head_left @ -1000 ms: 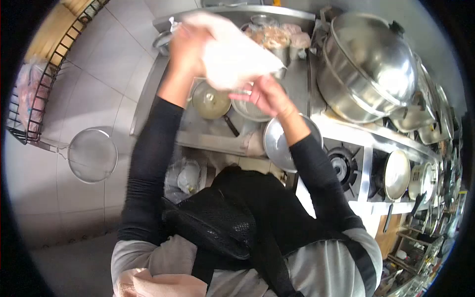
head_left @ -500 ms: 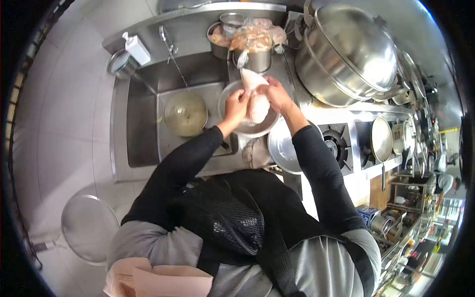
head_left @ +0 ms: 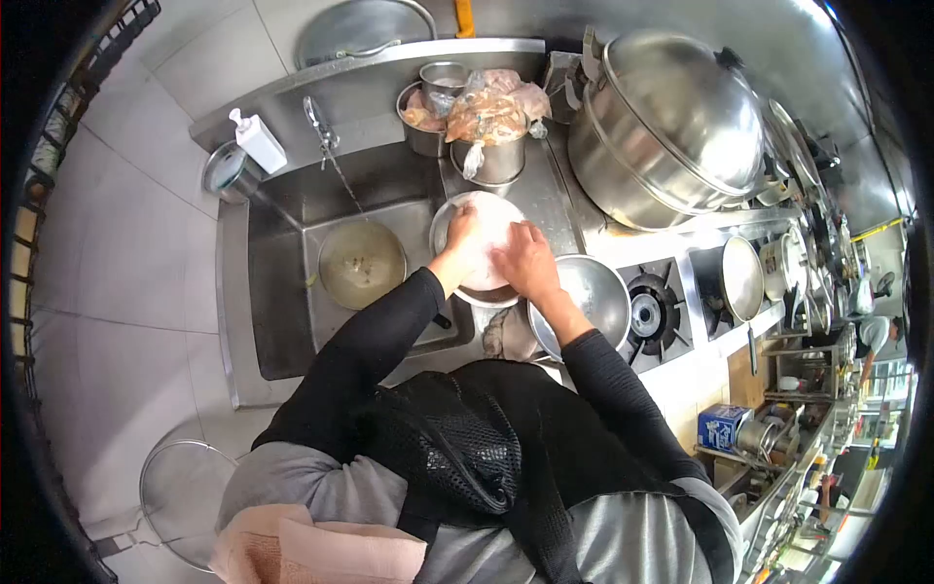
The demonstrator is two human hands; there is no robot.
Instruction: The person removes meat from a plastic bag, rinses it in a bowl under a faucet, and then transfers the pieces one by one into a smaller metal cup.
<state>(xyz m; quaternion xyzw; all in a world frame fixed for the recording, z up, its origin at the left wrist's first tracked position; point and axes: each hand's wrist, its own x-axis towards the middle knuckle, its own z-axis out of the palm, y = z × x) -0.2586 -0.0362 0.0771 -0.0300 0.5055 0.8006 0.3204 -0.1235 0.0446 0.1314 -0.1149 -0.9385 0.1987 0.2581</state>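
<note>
A pale pink piece of raw meat (head_left: 489, 226), perhaps poultry, lies in a round metal bowl (head_left: 440, 230) beside the sink. My left hand (head_left: 464, 238) presses on its left side, the fingertips partly hidden. On its right side rests my right hand (head_left: 528, 261), with the fingers bent against the meat. Right of this bowl, a second metal bowl (head_left: 595, 297) sits by the stove. In the sink, water from the tap (head_left: 324, 133) runs toward a bowl of cloudy water (head_left: 362, 263).
Behind the bowl stand metal pots, one topped with bagged meat (head_left: 484, 112). A large lidded steamer (head_left: 662, 131) is at the back right, beside a burner (head_left: 646, 313). A white pump bottle (head_left: 258, 144) stands at the sink's back left. A distant person (head_left: 876, 334) is at far right.
The meat, held up and bunched between both hands before, is now lower and spread in the bowl. Both hands have moved down with it. The camera view has shifted slightly.
</note>
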